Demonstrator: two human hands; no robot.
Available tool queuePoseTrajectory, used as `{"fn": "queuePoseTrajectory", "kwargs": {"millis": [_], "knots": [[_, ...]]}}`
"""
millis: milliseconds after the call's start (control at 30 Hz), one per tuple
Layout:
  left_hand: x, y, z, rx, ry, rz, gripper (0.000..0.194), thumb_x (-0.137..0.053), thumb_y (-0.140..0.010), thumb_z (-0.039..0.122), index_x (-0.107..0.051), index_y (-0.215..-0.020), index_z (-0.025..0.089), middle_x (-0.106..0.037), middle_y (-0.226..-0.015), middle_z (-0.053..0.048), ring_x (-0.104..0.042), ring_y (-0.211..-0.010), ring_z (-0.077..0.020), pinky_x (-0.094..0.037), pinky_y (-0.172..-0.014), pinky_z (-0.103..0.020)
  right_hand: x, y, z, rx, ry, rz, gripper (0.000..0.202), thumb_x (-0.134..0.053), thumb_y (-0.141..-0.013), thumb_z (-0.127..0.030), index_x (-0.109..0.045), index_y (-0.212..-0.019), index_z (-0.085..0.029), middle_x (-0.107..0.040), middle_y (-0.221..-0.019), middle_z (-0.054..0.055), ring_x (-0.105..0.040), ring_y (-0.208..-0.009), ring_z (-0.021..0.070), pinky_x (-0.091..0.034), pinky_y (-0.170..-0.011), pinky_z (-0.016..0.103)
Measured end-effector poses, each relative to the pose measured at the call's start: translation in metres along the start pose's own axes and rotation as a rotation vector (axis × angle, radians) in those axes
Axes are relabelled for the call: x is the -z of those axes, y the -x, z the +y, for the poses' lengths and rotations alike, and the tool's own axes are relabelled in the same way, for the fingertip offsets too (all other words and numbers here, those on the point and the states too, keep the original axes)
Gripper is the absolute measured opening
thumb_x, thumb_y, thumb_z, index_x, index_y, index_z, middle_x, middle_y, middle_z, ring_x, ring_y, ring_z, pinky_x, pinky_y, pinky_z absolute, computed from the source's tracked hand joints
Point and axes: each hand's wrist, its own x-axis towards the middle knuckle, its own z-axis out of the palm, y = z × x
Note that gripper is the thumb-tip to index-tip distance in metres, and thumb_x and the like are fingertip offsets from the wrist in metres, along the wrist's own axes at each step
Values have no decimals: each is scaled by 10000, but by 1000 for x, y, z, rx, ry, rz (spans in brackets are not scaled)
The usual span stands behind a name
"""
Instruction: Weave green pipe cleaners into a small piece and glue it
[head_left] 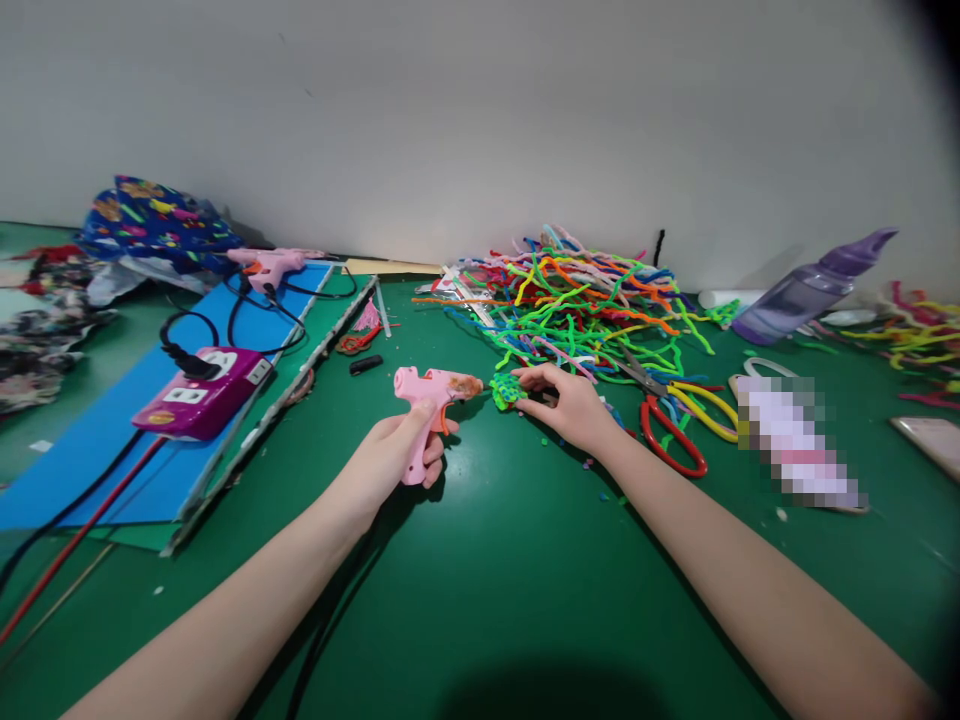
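My left hand [409, 445] is wrapped round the handle of a pink hot glue gun [426, 388], fingers by its orange trigger. Its nozzle points right and meets or nearly meets a small green piece with blue spots [508, 391]; whether they touch I cannot tell. That piece is pinched between the thumb and fingers of my right hand [566, 405]. Behind my right hand lies a heap of colourful pipe cleaners [577, 290]. Scissors with one red and one yellow handle [675, 425] rest right of my right wrist.
On the left, a purple power strip [206, 393] and a second pink glue gun [271, 268] sit on blue board [97, 475], with cords trailing. A purple bottle [806, 290] leans at back right, near a blurred-out phone-shaped object [799, 445]. A black cap-like piece [366, 365] lies behind the glue gun.
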Motion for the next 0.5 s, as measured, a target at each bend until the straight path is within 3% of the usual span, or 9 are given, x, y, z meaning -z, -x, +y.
{"fn": "queuePoseTrajectory", "kwargs": {"millis": [500], "knots": [[-1, -7, -7, -70, 15, 31, 415, -497, -806, 546, -531, -801, 133, -422, -478, 64, -439, -372, -82, -307, -394, -194, 0, 0, -1, 20, 25, 3, 239, -666, -775, -238, -588, -999, -203, -665, -1062, 58, -637, -892, 178, -531, -822, 346]]}}
